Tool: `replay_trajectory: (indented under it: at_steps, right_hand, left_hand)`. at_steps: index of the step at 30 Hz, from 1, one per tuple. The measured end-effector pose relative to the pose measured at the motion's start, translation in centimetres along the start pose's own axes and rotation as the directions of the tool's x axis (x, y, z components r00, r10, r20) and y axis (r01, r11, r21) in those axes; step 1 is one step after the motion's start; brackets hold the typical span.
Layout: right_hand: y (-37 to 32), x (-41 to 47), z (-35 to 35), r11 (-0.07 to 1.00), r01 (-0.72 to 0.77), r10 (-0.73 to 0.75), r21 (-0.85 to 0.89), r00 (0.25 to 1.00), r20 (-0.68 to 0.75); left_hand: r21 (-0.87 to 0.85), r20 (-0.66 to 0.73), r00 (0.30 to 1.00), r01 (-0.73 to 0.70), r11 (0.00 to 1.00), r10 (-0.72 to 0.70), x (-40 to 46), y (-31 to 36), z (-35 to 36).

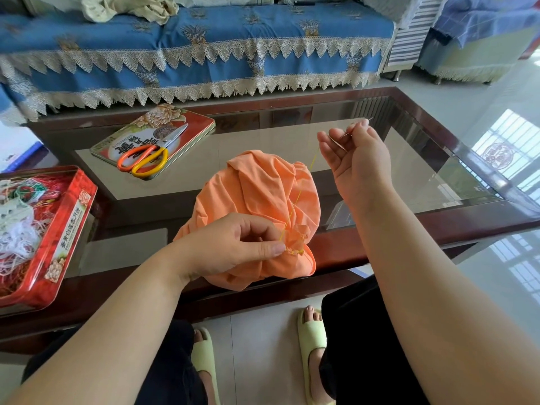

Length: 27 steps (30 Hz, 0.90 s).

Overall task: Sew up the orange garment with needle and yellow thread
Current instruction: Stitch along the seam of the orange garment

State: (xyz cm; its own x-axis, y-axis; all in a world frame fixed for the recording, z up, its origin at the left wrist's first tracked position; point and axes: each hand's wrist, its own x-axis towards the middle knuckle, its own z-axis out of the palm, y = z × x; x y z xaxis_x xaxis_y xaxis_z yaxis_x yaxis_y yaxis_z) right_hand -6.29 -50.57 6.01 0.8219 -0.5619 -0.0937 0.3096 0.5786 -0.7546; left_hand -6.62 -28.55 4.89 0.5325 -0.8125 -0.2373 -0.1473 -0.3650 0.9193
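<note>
Nearest, the left hand [233, 244] pinches the orange garment [257, 211] at its stitched spot, thumb and curled fingers closed on the cloth at the table's [438, 226] near edge. From there the yellow thread [298, 197] runs up, taut, to the right hand [355, 159], raised above the glass, which grips the needle [355, 128] between thumb and forefinger with the other fingers loosely spread. Further back, scissors [146, 159] lie on a tin lid [201, 124]. Pulling harder could pucker the seam or snap the thread; slack in the pinch could let the fold shift and the stitches wander.
</note>
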Motion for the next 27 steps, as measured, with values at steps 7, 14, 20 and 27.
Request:
replay_trajectory:
  at_steps: [7, 14, 20, 27]
  right_hand:
    - [0.7, -0.2, 0.0, 0.993, 0.107, -0.111, -0.040, 0.989, -0.094]
    - [1.1, -0.2, 0.2, 0.993, -0.042, 0.047, 0.106, 0.998, -0.049]
    - [2.7, -2.8, 1.5, 0.875, -0.471, 0.448, 0.111, 0.875, 0.182]
    - [3.7, -6.6, 4.9, 0.915, -0.264, 0.389, -0.305, 0.776, 0.496]
  left_hand:
    - [0.080, 0.059, 0.998, -0.008, 0.997, 0.003, 0.0, -0.2, -0.6]
    - [0.125, 0.016, 1.000, 0.020, 0.992, -0.022, 0.5, -1.1, 0.2]
    - [0.054, -0.088, 0.995, 0.062, 0.997, -0.057, 1.0, -0.9, 0.6]
    - [0.177, -0.212, 0.975, 0.102, 0.979, -0.063, 1.8, -0.7, 1.6]
